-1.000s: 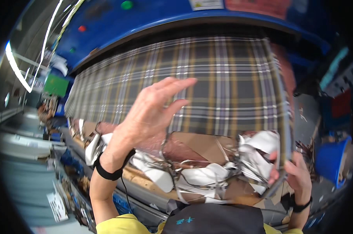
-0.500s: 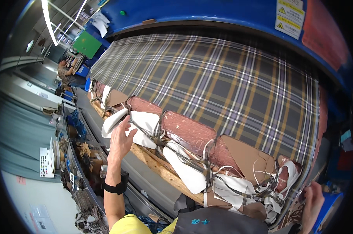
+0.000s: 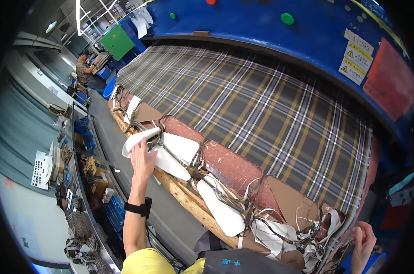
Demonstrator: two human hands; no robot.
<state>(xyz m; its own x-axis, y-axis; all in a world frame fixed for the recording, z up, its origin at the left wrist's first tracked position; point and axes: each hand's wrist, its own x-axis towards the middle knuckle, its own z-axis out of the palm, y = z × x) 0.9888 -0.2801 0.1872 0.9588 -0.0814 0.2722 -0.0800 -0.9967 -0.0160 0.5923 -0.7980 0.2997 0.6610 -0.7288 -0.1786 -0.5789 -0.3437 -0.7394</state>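
My left hand (image 3: 143, 160) lies with fingers stretched over a white rounded cut piece (image 3: 145, 136) at the near left edge of the work surface. Other white pieces (image 3: 220, 208) lie along this edge, tangled with dark fabric strips (image 3: 198, 168) and pale threads. Beyond them spreads a grey, tan and white plaid fabric (image 3: 261, 105), running back under a blue machine (image 3: 243, 18). At the lower right, my right hand (image 3: 363, 242) hovers beside the fabric's right edge, its fingers loosely bent and apart, with nothing visible in them.
A worn reddish surface (image 3: 232, 162) and brown flat pieces (image 3: 289, 194) show between the scraps. A rough wooden edge (image 3: 181, 196) borders the near side. Cluttered shelves (image 3: 97, 182) stand left. Another person (image 3: 85, 71) works at the far left.
My left hand has come down onto the white piece, fingers flattened over it. My right hand stays by the right edge. The view has tilted, showing more of the blue machine.
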